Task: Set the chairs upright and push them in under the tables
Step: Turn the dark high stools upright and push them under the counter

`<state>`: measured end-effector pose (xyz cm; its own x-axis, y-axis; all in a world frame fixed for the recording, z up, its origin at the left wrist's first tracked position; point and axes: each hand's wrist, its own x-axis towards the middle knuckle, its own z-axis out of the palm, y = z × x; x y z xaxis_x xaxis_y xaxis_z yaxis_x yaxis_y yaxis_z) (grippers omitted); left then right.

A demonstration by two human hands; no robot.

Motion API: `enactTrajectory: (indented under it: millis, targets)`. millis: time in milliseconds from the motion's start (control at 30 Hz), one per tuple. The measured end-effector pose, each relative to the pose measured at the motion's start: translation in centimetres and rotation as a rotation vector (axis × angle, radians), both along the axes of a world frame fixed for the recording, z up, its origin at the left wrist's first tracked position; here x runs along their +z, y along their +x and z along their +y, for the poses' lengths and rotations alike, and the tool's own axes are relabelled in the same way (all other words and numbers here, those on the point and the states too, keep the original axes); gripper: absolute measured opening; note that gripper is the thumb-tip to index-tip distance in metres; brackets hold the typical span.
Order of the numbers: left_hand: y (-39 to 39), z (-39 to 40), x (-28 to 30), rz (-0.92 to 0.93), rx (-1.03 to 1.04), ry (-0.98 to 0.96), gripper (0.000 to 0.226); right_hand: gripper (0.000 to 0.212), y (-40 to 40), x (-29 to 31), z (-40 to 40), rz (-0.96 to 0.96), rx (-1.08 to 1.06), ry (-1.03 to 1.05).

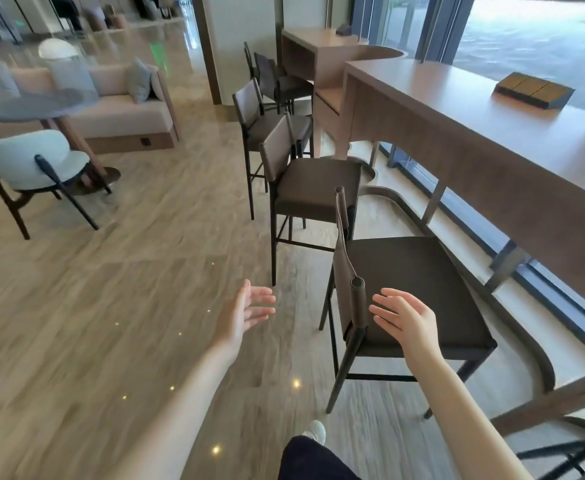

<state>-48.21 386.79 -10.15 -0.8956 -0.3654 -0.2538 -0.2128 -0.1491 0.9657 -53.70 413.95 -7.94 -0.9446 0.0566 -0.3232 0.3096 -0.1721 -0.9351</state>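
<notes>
Both hands are open and hold nothing: the left hand (249, 311) over the floor, the right hand (405, 318) beside the nearest upright chair (412, 289) at the long surface (457, 109).

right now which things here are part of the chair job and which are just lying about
Job: nearest bar chair, second bar chair, third bar chair, long counter table, left hand, right hand.
Lying about: dark box on the counter, sofa, pale armchair.
</notes>
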Motion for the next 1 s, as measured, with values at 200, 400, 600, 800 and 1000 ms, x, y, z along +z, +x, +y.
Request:
enactTrajectory:
  millis: [200, 400, 600, 800, 1000]
  targets:
    - [-6.4, -2.7, -0.8, -0.019, -0.028, -0.034, 0.052, 0.021, -6.7, -1.2, -2.4, 0.025, -0.035, -0.048]
    - [-14.1, -5.7, 1.6, -0.025, -0.043, -0.091, 0.049, 0.019, -13.6, -0.8, -5.1, 0.043, -0.072, -0.068]
    - [-23.9, -3.6, 3.9, 0.017, -0.177, -0.184, 0.049, 0.023, -18.6, -0.8, -6.0, 0.180, -0.040, 0.186]
    - [-31.0, 3.1, 4.3, 0.028, -0.446, -0.172, 0.049, 0.024, -20.0, -1.8, -2.5, 0.161, -0.182, 0.267]
    - [-33.5, 10.7, 4.0, 0.024, -0.708, -0.118, 0.051, 0.022, -17.9, -2.1, 2.4, 0.113, -0.427, 0.263]
